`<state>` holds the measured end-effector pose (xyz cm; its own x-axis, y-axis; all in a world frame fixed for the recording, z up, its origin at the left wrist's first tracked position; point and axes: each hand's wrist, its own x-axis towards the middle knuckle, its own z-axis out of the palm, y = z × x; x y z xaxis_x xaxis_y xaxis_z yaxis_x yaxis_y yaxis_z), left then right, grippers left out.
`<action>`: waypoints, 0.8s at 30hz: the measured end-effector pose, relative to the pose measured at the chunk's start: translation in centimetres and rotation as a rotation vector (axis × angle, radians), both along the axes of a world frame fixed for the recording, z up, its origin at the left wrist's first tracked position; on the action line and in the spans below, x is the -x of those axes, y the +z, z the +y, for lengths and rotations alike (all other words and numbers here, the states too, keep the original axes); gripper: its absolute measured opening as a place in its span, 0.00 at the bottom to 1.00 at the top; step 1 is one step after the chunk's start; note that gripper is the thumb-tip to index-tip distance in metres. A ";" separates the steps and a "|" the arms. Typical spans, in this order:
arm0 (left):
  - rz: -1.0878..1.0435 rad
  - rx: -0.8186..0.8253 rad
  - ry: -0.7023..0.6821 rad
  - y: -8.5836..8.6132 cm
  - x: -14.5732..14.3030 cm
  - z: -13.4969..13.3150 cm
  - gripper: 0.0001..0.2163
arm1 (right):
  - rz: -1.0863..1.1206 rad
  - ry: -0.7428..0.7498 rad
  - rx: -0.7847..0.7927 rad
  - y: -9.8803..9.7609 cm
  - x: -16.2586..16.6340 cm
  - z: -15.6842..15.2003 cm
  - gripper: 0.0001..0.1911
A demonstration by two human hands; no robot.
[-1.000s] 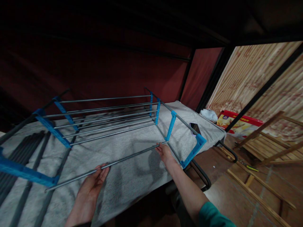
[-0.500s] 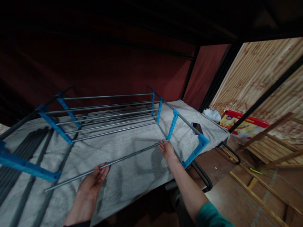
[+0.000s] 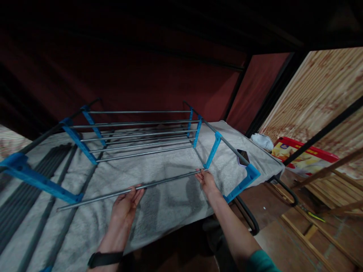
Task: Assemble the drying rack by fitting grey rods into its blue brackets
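Note:
A thin grey metal rod (image 3: 167, 180) lies across my two hands, just above the grey blanket. My left hand (image 3: 127, 204) supports it left of its middle, thumb and fingers around it. Near the rod's right end, my right hand (image 3: 206, 180) pinches it; that end is close to the foot of a blue plastic bracket (image 3: 213, 150). The rod's left end sticks out past a second blue bracket (image 3: 48, 181). Behind my hands stands a rack frame (image 3: 147, 145) on its side, with several grey rods fixed between blue brackets.
Several loose grey tubes (image 3: 36, 170) lie on the grey blanket (image 3: 167, 226) at the left. A phone (image 3: 243, 157) rests at the right. Black metal bed posts surround the bed. Beyond are a red and yellow box (image 3: 304, 155) and a wooden frame (image 3: 312, 230) on the floor.
The view has shifted, so the rack appears farther right. The rod's left end has risen slightly in view, with my left hand still under it. My right hand keeps its pinch near the bracket.

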<state>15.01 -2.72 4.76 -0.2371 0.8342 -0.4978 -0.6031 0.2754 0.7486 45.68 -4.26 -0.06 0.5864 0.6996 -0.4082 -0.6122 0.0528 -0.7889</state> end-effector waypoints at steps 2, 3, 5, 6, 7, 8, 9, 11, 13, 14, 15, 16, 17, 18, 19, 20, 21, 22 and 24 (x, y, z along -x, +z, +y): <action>0.039 -0.105 0.027 -0.1 -0.6 -0.4 0.09 | -0.002 0.032 0.003 0.1 0.3 -0.2 0.12; 0.065 -0.156 0.032 -0.1 -0.8 -0.5 0.07 | 0.001 0.051 0.006 0.1 0.4 -0.3 0.12; 0.115 -0.270 0.017 -0.2 -1.0 -0.7 0.05 | 0.015 0.055 0.026 -0.1 0.4 -0.4 0.13; 0.132 -0.326 -0.002 -0.2 -1.1 -0.7 0.07 | 0.028 0.056 0.048 -0.3 0.3 -0.4 0.15; 0.149 -0.372 -0.017 -0.2 -1.1 -0.8 0.09 | 0.034 0.059 0.055 -0.5 0.2 -0.4 0.17; 0.173 -0.409 -0.038 -0.2 -1.1 -0.9 0.11 | 0.037 0.069 0.051 -0.8 0.1 -0.4 0.18; 0.197 -0.435 -0.053 -0.2 -1.2 -0.9 0.13 | 0.034 0.088 0.051 -1.2 0.0 -0.4 0.19; 0.231 -0.478 -0.072 -0.2 -1.4 -1.1 0.15 | 0.026 0.109 0.051 -1.8 -0.3 -0.6 0.20; 0.243 -0.521 -0.093 0.0 -1.7 -1.3 0.16 | 0.022 0.125 0.040 -2.2 -0.4 -0.9 0.20; 0.246 -0.542 -0.111 0.2 -1.9 -1.4 0.16 | 0.020 0.133 0.037 -2.4 -0.5 -1.0 0.19; 0.251 -0.561 -0.133 0.3 -2.1 -1.5 0.16 | 0.018 0.137 0.040 -2.5 -0.5 -1.1 0.17; 0.257 -0.579 -0.155 0.4 -2.4 -1.6 0.15 | 0.017 0.138 0.048 -2.6 -0.5 -1.2 0.15; 0.262 -0.593 -0.176 0.6 -2.6 -1.6 0.15 | 0.015 0.142 0.055 -2.7 -0.4 -1.3 0.14; 0.265 -0.607 -0.192 0.7 -2.9 -1.7 0.14 | 0.009 0.147 0.059 -2.8 -0.4 -1.4 0.12; 0.266 -0.621 -0.203 0.8 -3.1 -1.8 0.13 | 0.000 0.157 0.059 -2.9 -0.3 -1.4 0.10; 0.268 -0.633 -0.211 0.9 -3.3 -1.8 0.13 | -0.014 0.168 0.060 -3.0 -0.2 -1.5 0.09; 0.273 -0.644 -0.220 1.0 -3.5 -1.8 0.13 | -0.034 0.181 0.062 -3.0 0.0 -1.5 0.08; 0.284 -0.654 -0.229 1.0 -3.6 -1.8 0.13 | -0.057 0.201 0.071 -2.9 0.2 -1.5 0.07; 0.315 -0.668 -0.239 1.1 -3.7 -1.8 0.14 | -0.103 0.259 0.108 -2.7 0.8 -1.5 0.07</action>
<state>18.68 -4.52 5.87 -0.0597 0.9800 0.1899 -0.3150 -0.1990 0.9280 44.86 -5.80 -2.72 0.4357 0.7873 -0.4362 -0.5111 -0.1825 -0.8399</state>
